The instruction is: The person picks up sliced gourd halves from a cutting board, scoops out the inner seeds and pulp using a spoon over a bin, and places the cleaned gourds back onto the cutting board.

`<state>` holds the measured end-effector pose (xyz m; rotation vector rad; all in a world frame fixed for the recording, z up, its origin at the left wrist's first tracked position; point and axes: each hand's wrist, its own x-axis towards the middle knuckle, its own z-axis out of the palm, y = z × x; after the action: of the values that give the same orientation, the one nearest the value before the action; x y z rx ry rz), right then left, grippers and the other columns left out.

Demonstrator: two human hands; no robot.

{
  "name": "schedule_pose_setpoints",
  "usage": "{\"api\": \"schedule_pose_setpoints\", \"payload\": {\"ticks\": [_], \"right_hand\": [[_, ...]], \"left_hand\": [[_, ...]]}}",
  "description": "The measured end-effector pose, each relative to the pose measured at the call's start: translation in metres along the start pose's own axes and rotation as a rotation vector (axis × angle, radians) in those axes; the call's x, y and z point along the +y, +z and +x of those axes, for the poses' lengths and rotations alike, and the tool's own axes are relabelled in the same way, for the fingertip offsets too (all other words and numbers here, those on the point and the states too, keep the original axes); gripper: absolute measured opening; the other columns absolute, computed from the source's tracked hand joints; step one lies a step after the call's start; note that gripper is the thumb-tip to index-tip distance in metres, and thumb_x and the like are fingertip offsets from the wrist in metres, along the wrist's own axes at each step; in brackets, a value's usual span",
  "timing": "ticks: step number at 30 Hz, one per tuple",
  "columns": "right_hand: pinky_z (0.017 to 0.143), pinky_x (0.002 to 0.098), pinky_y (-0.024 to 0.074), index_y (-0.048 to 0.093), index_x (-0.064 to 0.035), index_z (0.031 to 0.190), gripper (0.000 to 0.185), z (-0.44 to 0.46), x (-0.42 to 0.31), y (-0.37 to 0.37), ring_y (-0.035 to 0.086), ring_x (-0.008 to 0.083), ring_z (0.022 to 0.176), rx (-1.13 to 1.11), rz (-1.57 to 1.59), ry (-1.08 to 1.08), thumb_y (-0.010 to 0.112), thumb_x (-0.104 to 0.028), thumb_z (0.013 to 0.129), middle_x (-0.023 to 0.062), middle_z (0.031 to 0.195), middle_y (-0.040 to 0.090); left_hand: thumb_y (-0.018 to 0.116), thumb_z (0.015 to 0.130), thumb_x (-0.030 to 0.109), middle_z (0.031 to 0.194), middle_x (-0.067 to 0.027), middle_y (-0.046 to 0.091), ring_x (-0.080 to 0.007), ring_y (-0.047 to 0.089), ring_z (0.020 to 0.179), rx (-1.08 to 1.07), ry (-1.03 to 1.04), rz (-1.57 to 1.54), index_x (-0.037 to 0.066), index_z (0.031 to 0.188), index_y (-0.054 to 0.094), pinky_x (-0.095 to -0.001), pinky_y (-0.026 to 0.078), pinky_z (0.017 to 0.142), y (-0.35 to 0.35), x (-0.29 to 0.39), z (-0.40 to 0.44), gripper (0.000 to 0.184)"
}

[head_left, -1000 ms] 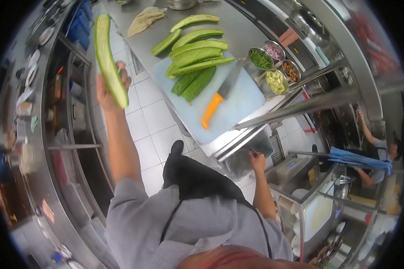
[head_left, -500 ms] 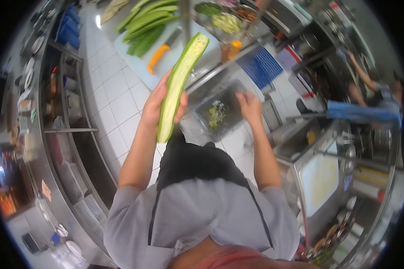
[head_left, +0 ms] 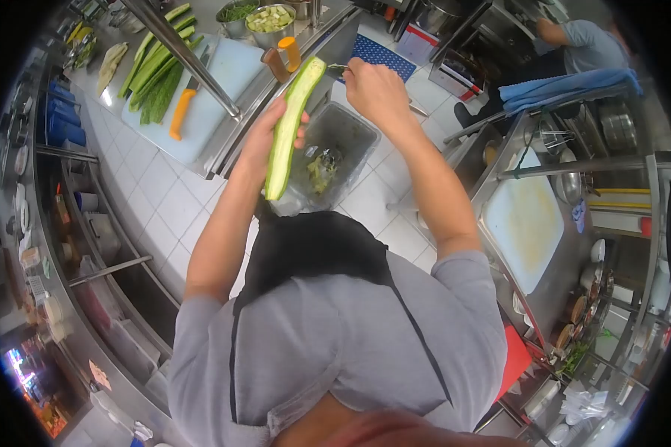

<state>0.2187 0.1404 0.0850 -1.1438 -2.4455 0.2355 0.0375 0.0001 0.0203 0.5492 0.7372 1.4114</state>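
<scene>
My left hand (head_left: 264, 132) is wrapped round a halved green vegetable (head_left: 291, 127), its pale cut face upward. Close to the top end of that vegetable, my right hand (head_left: 376, 91) grips a thin metal utensil (head_left: 338, 67), whose exact kind I cannot make out. Below both hands is a grey bin (head_left: 354, 153) with pale green scraps (head_left: 320, 173) inside. On the white cutting board (head_left: 235, 67) at the upper left lie several green vegetable pieces (head_left: 150, 74) and a knife with an orange handle (head_left: 180, 114).
Metal bowls of chopped food (head_left: 270, 21) and two orange-topped bottles (head_left: 289, 54) stand by the board. A metal rail (head_left: 201, 78) crosses over the counter. Another person (head_left: 593, 48) is at the upper right, behind a blue cloth (head_left: 566, 89). A second board (head_left: 525, 223) stands at the right.
The view has turned. My left hand has brought the halved vegetable from the left side to over the bin, and my right hand has risen beside its top end with the utensil.
</scene>
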Motion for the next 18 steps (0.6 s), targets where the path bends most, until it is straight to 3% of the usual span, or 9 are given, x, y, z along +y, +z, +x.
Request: {"api": "schedule_pose_setpoints", "payload": {"ticks": [5, 6, 12, 18], "right_hand": [[0.072, 0.0465, 0.0564, 0.068, -0.0011, 0.093, 0.018, 0.013, -0.017, -0.005, 0.071, 0.0393, 0.080, -0.152, -0.145, -0.050, 0.061, -0.015, 0.083, 0.0222, 0.084, 0.071], [0.073, 0.0454, 0.0568, 0.069, -0.0014, 0.093, 0.019, 0.016, -0.017, -0.004, 0.071, 0.0382, 0.081, -0.169, -0.156, -0.066, 0.062, -0.016, 0.083, 0.0214, 0.085, 0.071], [0.074, 0.0431, 0.0576, 0.070, -0.0017, 0.093, 0.023, 0.019, -0.017, 0.004, 0.072, 0.0355, 0.084, -0.275, -0.222, -0.132, 0.067, -0.021, 0.081, 0.0194, 0.087, 0.072], [0.074, 0.0443, 0.0571, 0.070, -0.0031, 0.094, 0.024, 0.008, -0.018, 0.012, 0.071, 0.0362, 0.083, -0.386, -0.185, -0.179, 0.069, -0.024, 0.081, 0.0196, 0.087, 0.072]], "left_hand": [[0.048, 0.102, 0.019, 0.125, -0.0168, 0.059, -0.0206, 0.064, 0.100, -0.005, 0.050, 0.054, -0.001, 0.151, 0.029, -0.0312, 0.055, 0.081, 0.021, 0.001, 0.020, 0.056], [0.045, 0.103, 0.016, 0.131, -0.0196, 0.055, -0.0235, 0.063, 0.108, -0.015, 0.047, 0.040, -0.004, 0.150, 0.029, -0.0322, 0.055, 0.088, 0.022, 0.000, 0.024, 0.053], [0.042, 0.104, 0.015, 0.128, -0.0202, 0.056, -0.0260, 0.062, 0.109, 0.080, 0.031, 0.055, -0.006, 0.149, 0.030, -0.0334, 0.053, 0.096, 0.026, -0.005, 0.039, 0.050], [0.042, 0.104, 0.013, 0.112, -0.0163, 0.062, -0.0206, 0.062, 0.095, 0.057, -0.056, 0.156, -0.009, 0.140, 0.041, -0.0308, 0.051, 0.089, 0.021, -0.002, 0.041, 0.042]]}}
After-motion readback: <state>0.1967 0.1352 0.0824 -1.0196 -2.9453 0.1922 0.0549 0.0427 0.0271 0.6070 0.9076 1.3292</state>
